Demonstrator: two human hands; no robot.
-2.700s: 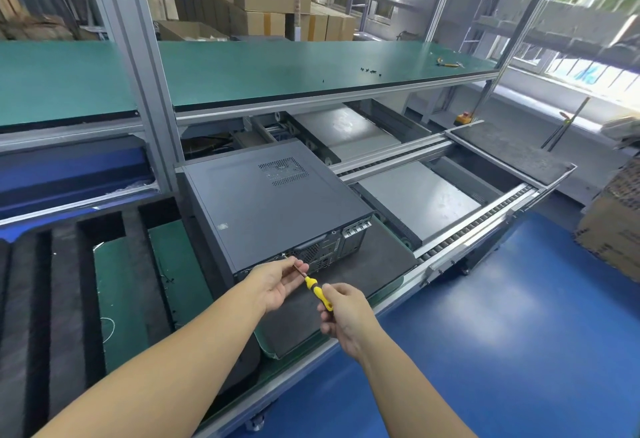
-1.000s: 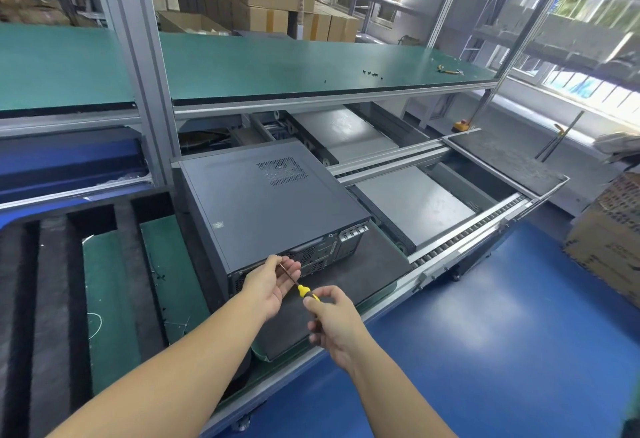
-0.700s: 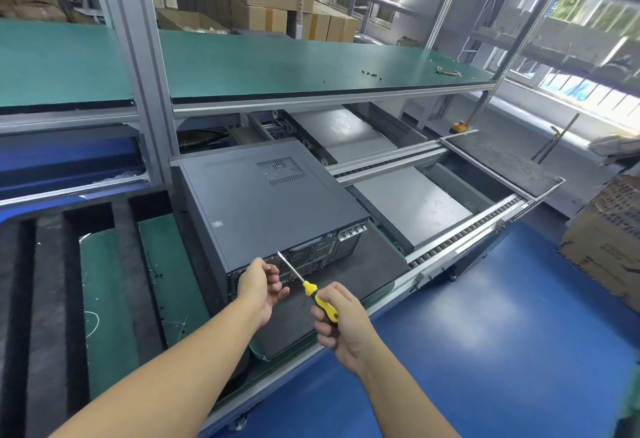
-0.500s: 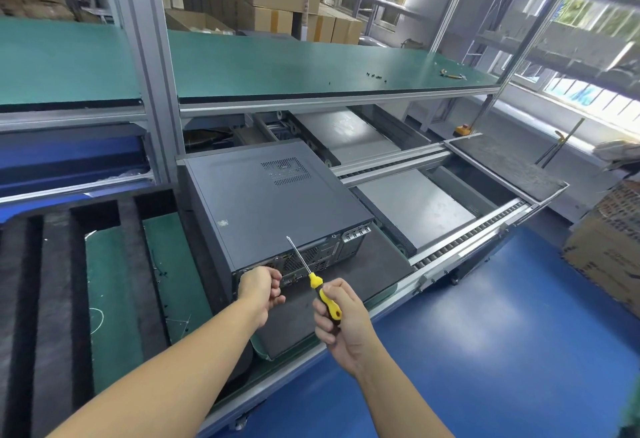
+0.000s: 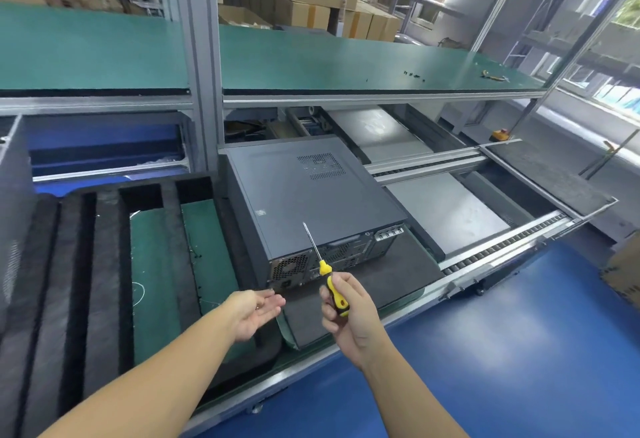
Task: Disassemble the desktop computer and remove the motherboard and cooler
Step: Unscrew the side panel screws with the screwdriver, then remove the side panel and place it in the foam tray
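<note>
A dark grey desktop computer case (image 5: 304, 202) lies flat on a black mat (image 5: 391, 274), its rear panel with fan grille and ports facing me. My right hand (image 5: 349, 313) grips the yellow-and-black handle of a screwdriver (image 5: 323, 273), whose shaft points up over the case's rear edge. My left hand (image 5: 254, 311) is just left of it, palm up with fingers relaxed, in front of the case's near left corner. A tiny object may lie in the palm; I cannot tell. The case cover is closed, so the motherboard and cooler are hidden.
Black foam strips (image 5: 79, 264) and green mat lie to the left. A roller conveyor rail (image 5: 502, 250) and grey plates run to the right. Above is a green shelf (image 5: 346, 63) with small screws (image 5: 414, 74). An aluminium post (image 5: 201, 56) stands behind the case. Blue floor is below.
The screwdriver has come away from the case's rear panel and now points upward. My left hand has left the shaft, dropped below the case corner and turned palm up, fingers uncurled.
</note>
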